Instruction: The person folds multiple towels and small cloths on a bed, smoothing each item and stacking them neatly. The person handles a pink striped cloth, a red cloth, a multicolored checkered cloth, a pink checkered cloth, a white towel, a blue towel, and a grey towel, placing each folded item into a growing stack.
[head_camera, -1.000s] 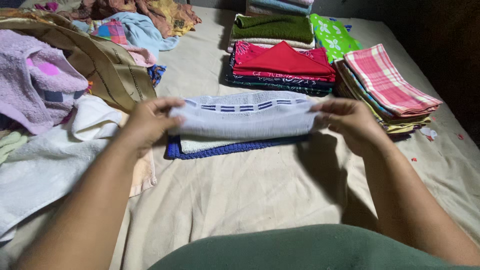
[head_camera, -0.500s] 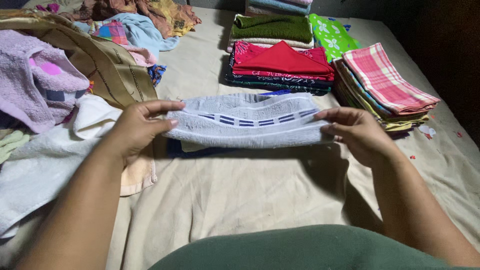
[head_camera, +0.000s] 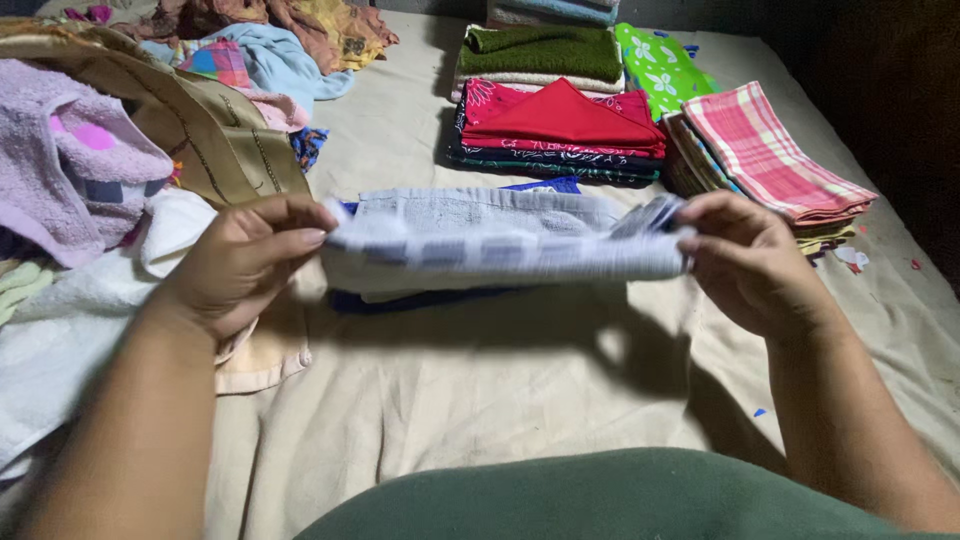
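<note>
Holding a folded pale-blue towel (head_camera: 500, 245) stretched above the bed (head_camera: 480, 390), you pinch its ends: your left hand (head_camera: 240, 265) has its fingers (head_camera: 290, 238) clamped on the left edge, your right hand (head_camera: 750, 260) grips the right edge. The towel, blurred, hangs just over a dark blue cloth (head_camera: 400, 298) lying on the beige sheet. Beyond it sit folded stacks, one topped by a red cloth (head_camera: 560, 118), another by a pink plaid cloth (head_camera: 770, 150). Unfolded laundry (head_camera: 90, 180) is heaped at your left.
</note>
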